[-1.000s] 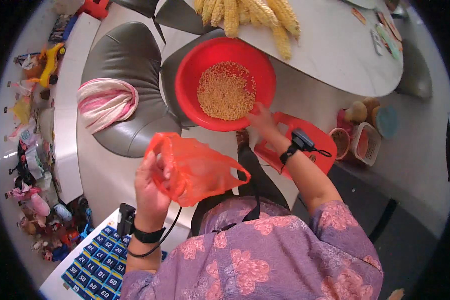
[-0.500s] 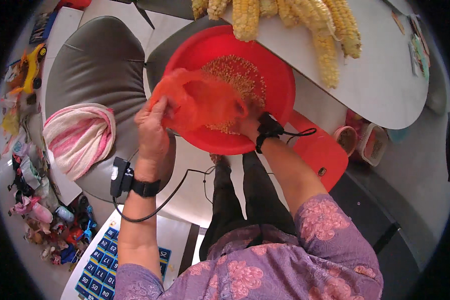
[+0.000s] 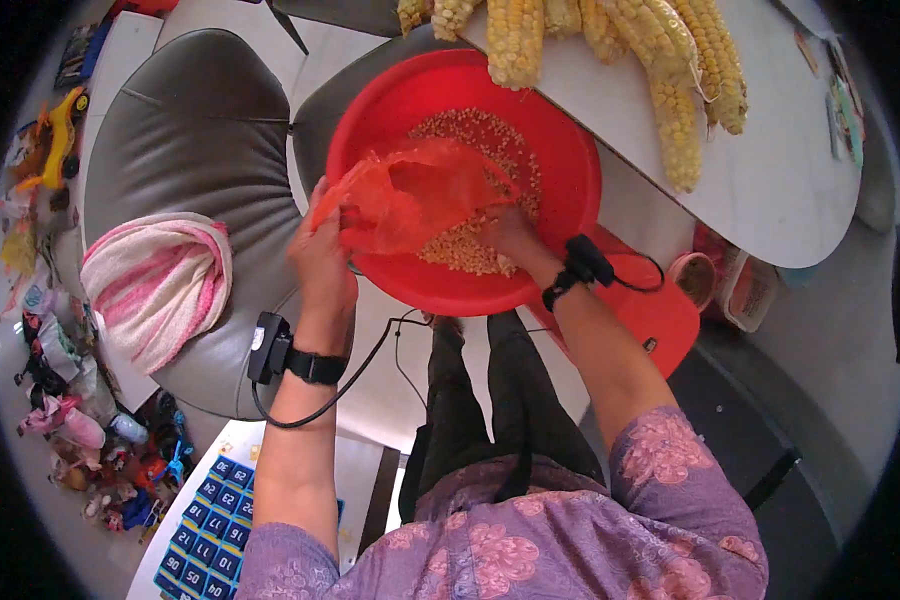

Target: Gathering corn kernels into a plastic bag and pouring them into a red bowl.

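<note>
A thin red plastic bag (image 3: pixel 400 195) is spread over a wide red basin (image 3: pixel 370 110) with loose corn kernels (image 3: pixel 470 250) on its bottom. At the basin's left rim, my left hand (image 3: pixel 322 245) is closed on the bag's left edge. The bag's mouth gapes between my hands. My right hand (image 3: pixel 510 235) reaches down into the basin, among the kernels and against the bag's right edge. Its fingertips are partly hidden, so whether it grips the bag or kernels does not show.
Several corn cobs (image 3: pixel 670 100) lie on the white table (image 3: pixel 770 190) beyond the basin. A red stool (image 3: pixel 640 320) stands below right. On the left are a grey chair (image 3: pixel 190 110) and a pink-and-white towel (image 3: pixel 160 285). Cables hang from both wrist straps.
My left hand has shifted right and slightly down with the bag. My right hand has moved slightly right, and more kernels show beside it. The bag now sits lower and flatter.
</note>
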`<state>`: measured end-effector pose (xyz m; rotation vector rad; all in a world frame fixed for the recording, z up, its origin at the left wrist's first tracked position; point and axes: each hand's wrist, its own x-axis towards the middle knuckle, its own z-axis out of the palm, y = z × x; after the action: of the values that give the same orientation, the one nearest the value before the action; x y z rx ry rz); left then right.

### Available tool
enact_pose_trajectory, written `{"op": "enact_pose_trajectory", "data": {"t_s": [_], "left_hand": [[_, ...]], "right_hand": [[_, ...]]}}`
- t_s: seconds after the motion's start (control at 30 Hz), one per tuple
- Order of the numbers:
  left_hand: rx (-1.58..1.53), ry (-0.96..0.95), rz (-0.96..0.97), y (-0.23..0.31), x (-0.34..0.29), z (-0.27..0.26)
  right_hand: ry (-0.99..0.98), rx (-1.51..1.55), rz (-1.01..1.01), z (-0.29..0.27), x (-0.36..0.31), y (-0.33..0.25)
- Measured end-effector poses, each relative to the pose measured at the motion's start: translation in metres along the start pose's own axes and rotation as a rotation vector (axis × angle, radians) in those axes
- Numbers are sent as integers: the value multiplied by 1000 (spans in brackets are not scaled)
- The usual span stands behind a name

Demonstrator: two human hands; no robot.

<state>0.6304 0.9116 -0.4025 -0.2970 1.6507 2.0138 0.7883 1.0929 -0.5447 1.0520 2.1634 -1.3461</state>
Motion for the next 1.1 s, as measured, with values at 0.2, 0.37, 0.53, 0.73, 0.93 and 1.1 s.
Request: {"op": "enact_pose_trajectory", "data": {"t_s": [0.2,0.37,0.53,0.73,0.93,1.1], "left_hand": [[129,67,55,1,-4,1],[31,58,-62,-6,-10,3],[-111,-37,-183,-10,-1,-9],[-264,-116,-198,16,13,-30],[-460,-120,-192,40,28,-20],[-383,-151,-191,41,31,-24]], "right_hand": [[-99,882,212,-22,-21,-40],[-300,1481,21,-19,-5,-83],[-117,1214,123,24,27,-127],[48,1103,182,1,6,-95],[170,-369,71,27,28,-19],[132,-565,-175,54,13,-31]]}}
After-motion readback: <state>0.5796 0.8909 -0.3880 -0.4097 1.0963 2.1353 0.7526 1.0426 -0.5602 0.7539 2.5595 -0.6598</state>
